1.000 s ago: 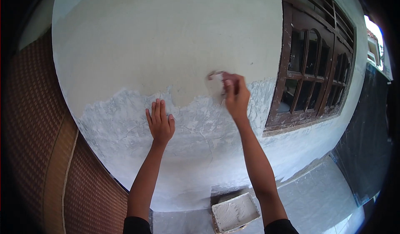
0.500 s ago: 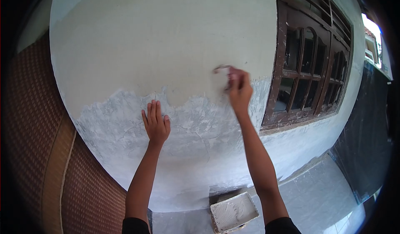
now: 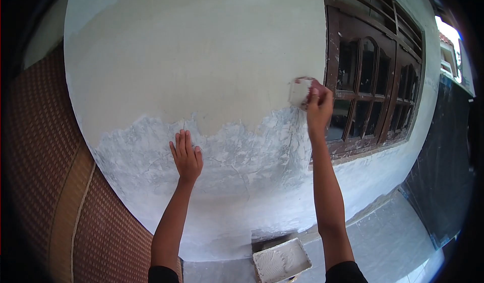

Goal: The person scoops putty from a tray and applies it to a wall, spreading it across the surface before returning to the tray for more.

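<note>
My right hand (image 3: 320, 112) is closed around a reddish putty scraper (image 3: 302, 91), with pale filler on its flat face. The scraper is at the wall (image 3: 212, 56), just left of the window frame. Lower on the left, my left hand (image 3: 186, 158) lies flat on the wall with its fingers stretched upward. Its fingertips reach near the ragged line between the smooth beige coat above and the rough whitish-grey patch (image 3: 227, 154) below. Both arms are raised in front of me.
A tray (image 3: 256, 266) of white filler (image 3: 283, 259) stands on the grey floor (image 3: 373, 242) below. At right is a brown wooden window (image 3: 359, 94) with glass panes. Woven brown panels (image 3: 40, 147) border the left, and a dark sheet (image 3: 438, 157) leans at far right.
My right hand has moved right with the scraper, up to the window frame's edge. My left hand stays flat on the wall, slightly lower in view.
</note>
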A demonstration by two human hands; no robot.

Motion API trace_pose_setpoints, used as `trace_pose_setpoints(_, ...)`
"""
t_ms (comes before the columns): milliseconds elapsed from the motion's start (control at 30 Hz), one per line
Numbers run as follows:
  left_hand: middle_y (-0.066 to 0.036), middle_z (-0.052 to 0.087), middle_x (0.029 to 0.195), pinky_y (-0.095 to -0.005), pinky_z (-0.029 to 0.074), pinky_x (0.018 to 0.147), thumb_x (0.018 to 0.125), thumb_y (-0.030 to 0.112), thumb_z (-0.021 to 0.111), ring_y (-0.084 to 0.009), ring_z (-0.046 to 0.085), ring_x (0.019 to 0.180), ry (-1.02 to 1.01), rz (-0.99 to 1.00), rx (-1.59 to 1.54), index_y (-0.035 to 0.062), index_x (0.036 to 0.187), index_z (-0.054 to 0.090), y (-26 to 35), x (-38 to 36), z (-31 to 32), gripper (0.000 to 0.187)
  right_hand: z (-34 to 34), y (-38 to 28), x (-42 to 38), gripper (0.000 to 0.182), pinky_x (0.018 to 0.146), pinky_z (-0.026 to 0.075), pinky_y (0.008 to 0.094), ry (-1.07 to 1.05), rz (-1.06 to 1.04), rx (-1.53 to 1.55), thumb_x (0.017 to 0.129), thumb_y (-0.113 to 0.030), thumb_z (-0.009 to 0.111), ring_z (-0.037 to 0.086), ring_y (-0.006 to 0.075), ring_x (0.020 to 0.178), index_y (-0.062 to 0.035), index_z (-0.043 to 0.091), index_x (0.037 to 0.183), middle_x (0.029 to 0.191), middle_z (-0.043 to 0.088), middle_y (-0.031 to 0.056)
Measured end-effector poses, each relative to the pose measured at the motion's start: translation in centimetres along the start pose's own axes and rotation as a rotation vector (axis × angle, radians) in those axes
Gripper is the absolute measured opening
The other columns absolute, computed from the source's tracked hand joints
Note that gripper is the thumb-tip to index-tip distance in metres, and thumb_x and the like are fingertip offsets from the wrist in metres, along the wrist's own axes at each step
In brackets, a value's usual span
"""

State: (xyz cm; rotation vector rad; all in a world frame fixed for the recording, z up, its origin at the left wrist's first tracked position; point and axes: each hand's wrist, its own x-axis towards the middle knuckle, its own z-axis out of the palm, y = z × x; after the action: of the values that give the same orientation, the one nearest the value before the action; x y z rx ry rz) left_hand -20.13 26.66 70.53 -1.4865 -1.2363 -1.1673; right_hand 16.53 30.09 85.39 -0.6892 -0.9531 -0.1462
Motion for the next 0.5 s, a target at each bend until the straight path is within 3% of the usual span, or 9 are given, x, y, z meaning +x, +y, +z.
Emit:
trace_pose_setpoints(133,-0.018,0.028,0.153,-0.0557,0.011,0.116,0.099,0.019,0.035,-0.0342,0.023,0.144,0.061,-0.044,-0.007,-0.0014,0.148,0.029,0.9,0.0,0.7,0.053,-1.7,0.1,0.8,0.027,0.078,0.048,0.0262,-0.061,0.019,0.173,0.096,-0.022,0.061,0.061,0.0110,0.087,0.0009,0.058,0.109,0.097,0.064,0.0062)
trace_pose_setpoints(367,-0.015,0.030,0.154,-0.0531,0.010,0.117,0.097,0.021,0.035,-0.0305,0.021,0.145,0.107,-0.071,0.017,-0.0003,0.147,0.032,1.1,-0.3,1.4,0.054,-3.0,-1.9,-0.5,0.017,0.081,0.047,0.0247,-0.149,-0.018,0.343,0.094,-0.011,0.064,0.062,0.0107,0.089,0.0009,0.060,0.105,0.097,0.068,0.0089)
trace_pose_setpoints(467,-0.015,0.030,0.153,-0.0531,0.010,0.117,0.097,0.020,0.036,-0.0304,0.022,0.145,0.106,-0.073,0.031,-0.0004,0.147,0.032,1.0,-0.3,1.6,0.054,-3.2,-1.6,-1.3,0.011,0.084,0.049,0.0272,-0.148,-0.197,0.221,0.087,-0.001,0.068,0.066,0.0172,0.089,-0.0003,0.064,0.098,0.097,0.071,0.0116)
trace_pose_setpoints(500,-0.015,0.031,0.153,-0.0530,0.010,0.117,0.097,0.020,0.036,-0.0305,0.022,0.145,0.110,-0.070,0.035,-0.0006,0.147,0.033,1.0,-0.3,1.6,0.054,-3.2,-1.8,-1.9,0.014,0.084,0.050,0.0297,-0.134,-0.366,0.122,0.084,0.003,0.069,0.067,0.0214,0.092,-0.0016,0.066,0.097,0.098,0.072,0.0118)
